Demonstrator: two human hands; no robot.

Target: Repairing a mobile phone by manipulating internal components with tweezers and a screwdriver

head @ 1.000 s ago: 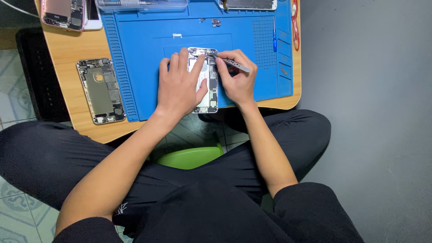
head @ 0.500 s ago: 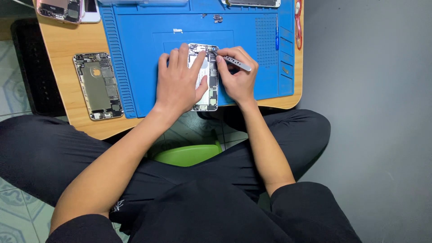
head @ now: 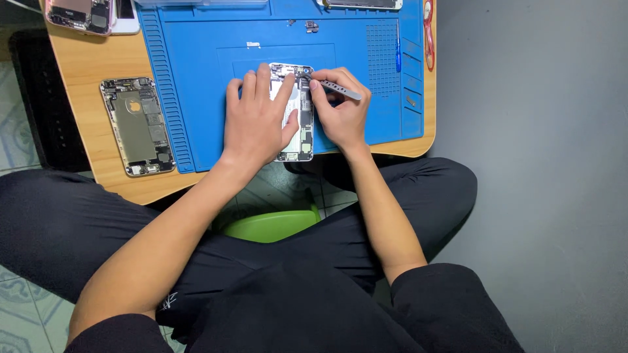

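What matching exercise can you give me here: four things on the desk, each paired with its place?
Things:
1. tweezers
2. opened phone
3. second opened phone
4. blue mat

Places:
A. on bare wood, beside the mat's edge
B. under the left hand
C. in the right hand
D. covering most of the wooden desk

Pairs: 1-C, 2-B, 3-A, 4-D

A phone-repair bench — blue repair mat (head: 196, 85), opened phones (head: 137, 126) on a wooden table (head: 82, 62).
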